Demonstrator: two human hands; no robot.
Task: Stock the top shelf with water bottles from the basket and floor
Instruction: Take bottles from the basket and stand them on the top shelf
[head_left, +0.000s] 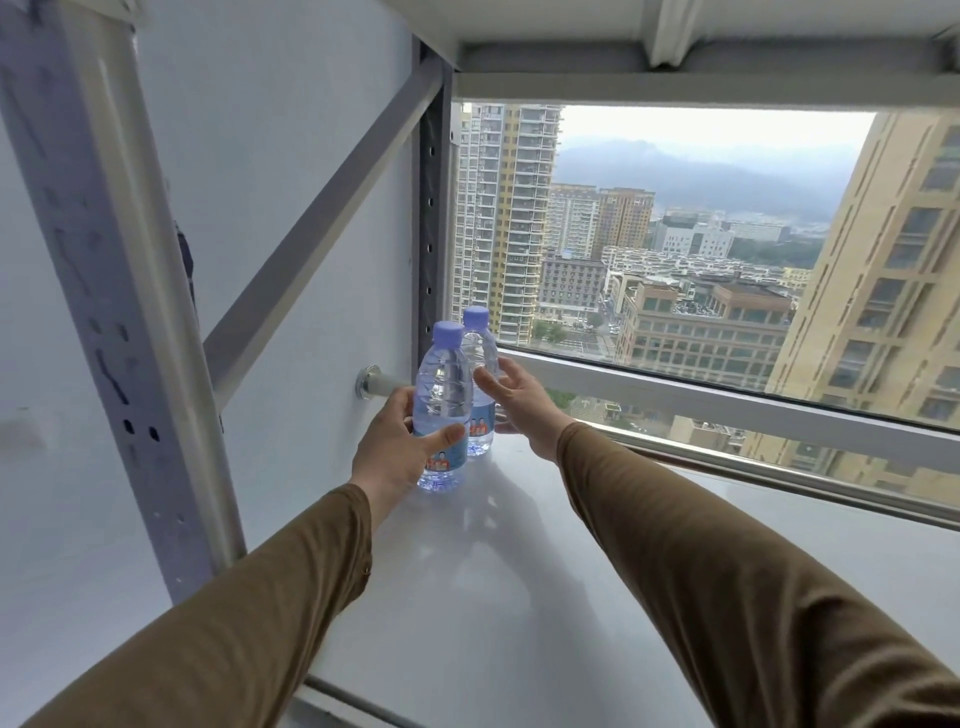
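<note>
2 bottles stand upright on the white shelf (519, 597), caps up, long axes vertical, at the back left corner near the window (701, 234). Front bottle (441, 410) sits just ahead and left of the rear bottle (480, 364); they look touching or nearly so, hard to tell. Left hand (400, 441) wraps the front bottle, thumb across the label, fingers curled round the far side. Right hand (519, 402) is at the rear bottle's right side, fingers loosely spread and bent; whether they grip it cannot be told. Both arms in brown sleeves. Grey upright (104, 312) stands at left.
</note>
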